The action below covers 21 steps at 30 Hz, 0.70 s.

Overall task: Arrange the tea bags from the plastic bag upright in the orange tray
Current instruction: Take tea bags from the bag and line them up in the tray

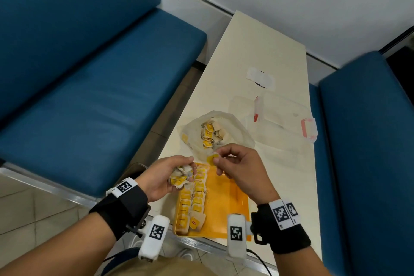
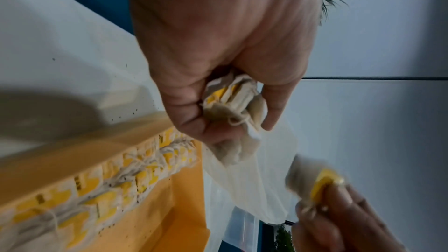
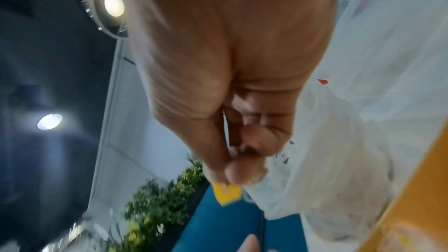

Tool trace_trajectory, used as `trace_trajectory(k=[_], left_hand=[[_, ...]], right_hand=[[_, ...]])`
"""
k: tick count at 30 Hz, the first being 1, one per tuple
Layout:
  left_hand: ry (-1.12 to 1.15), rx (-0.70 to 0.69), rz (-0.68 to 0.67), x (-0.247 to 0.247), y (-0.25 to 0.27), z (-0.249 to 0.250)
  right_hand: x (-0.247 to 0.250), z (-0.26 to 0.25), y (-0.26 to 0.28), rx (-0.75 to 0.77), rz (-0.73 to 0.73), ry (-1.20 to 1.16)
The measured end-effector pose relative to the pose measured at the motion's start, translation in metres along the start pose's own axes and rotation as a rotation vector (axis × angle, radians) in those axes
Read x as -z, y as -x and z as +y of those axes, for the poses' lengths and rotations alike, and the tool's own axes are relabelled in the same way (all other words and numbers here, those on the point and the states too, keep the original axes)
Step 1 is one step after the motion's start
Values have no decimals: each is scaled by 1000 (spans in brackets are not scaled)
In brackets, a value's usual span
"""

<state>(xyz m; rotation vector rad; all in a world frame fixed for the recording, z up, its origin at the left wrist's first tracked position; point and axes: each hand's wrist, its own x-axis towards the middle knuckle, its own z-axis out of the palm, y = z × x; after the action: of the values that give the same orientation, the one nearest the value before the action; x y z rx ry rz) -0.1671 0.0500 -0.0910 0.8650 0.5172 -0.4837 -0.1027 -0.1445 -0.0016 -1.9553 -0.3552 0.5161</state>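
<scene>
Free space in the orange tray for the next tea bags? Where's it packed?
Free: the right part of the orange tray, bare floor between the tea bag rows and its right wall. Crowded: the tray's left side, filled with rows, and its far end, where the left hand grips a bunch, the right hand pinches one bag, and the white plastic bag lies beyond.

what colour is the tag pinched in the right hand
Yellow tag in the right hand, clearest in the right wrist view.

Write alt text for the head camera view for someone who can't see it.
The left hand grips a bunch of tea bags over an orange tray partly filled with tea bag rows, while the right hand pinches a single tea bag. An open plastic bag of tea bags lies just beyond on a cream table.
</scene>
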Motion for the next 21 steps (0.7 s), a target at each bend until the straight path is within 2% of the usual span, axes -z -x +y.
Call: trace_trajectory(k=[3, 5, 13, 21], left_hand=[[-51, -24, 41, 6, 0, 2], [-91, -38, 60, 10, 0, 2], [-267, -50, 82, 10, -1, -7], [-362, -43, 88, 7, -5, -16]], right_hand=[[6, 5, 1, -17, -33, 209], [8, 14, 3, -61, -26, 256], [-19, 63, 25, -253, -324, 405], [-38, 79, 35, -286, -378, 535]])
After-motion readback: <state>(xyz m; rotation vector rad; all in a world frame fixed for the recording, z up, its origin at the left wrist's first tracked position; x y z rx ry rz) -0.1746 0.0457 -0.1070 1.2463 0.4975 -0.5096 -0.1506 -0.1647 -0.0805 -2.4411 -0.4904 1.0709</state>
